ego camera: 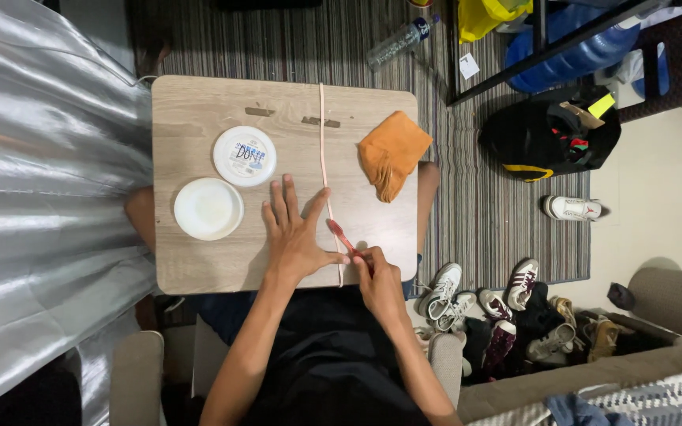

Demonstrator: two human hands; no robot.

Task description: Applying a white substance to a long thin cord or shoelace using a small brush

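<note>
A long thin pale strip (322,142) lies lengthwise across a small wooden lap table (199,110). My left hand (294,237) rests flat on the table with fingers spread, its thumb beside the strip near the front edge. My right hand (376,276) grips a small red-tipped tool (339,233), whose tip touches the strip. An open round white tub (208,208) and its white lid (245,155) sit left of my left hand. A folded orange cloth (392,152) lies at the table's right side.
Shiny silver fabric (41,197) fills the left. A striped rug (483,205) lies under the table. Several shoes (515,308), a black bag (550,138), a plastic bottle (398,43) and a blue water jug (570,51) are on the right.
</note>
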